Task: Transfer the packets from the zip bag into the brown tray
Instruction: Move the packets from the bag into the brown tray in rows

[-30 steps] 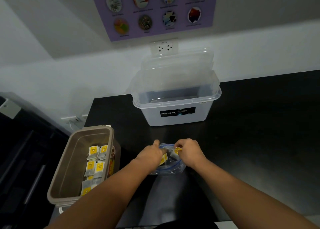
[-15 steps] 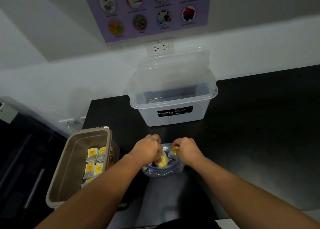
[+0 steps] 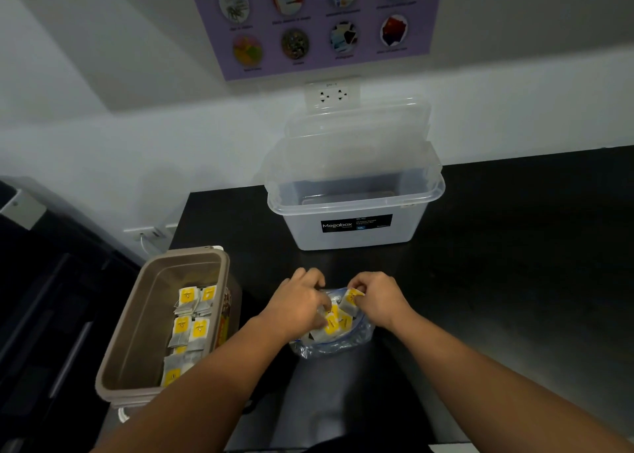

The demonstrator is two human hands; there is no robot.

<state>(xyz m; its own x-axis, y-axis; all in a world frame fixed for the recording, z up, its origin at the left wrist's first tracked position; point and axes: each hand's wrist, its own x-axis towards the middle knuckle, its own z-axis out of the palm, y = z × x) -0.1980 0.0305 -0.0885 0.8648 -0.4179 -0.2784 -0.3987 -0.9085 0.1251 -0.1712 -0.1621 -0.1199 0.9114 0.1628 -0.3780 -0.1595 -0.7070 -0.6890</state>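
A clear zip bag point(image 3: 338, 344) with a blue seal lies on the black counter, its mouth open toward me. Several white packets with yellow labels point(image 3: 334, 322) show inside it. My left hand point(image 3: 296, 306) reaches into the bag's left side, fingers curled around packets. My right hand point(image 3: 375, 296) pinches one packet point(image 3: 351, 298) at the bag's upper right edge. The brown tray point(image 3: 137, 318) stands to the left at the counter's edge and holds several of the same packets point(image 3: 190, 329) along its right side.
A clear plastic storage box point(image 3: 353, 219) with a black label stands behind the bag, its lid leaning against the wall. A wall socket point(image 3: 332, 95) and a purple poster point(image 3: 319, 20) are above it. Dark counter point(image 3: 497, 263) stretches right; a dark drop lies left of the tray.
Both hands stayed at the bag. My left hand has dug deeper among the packets, and my right hand has lifted one packet a little at the bag's edge.
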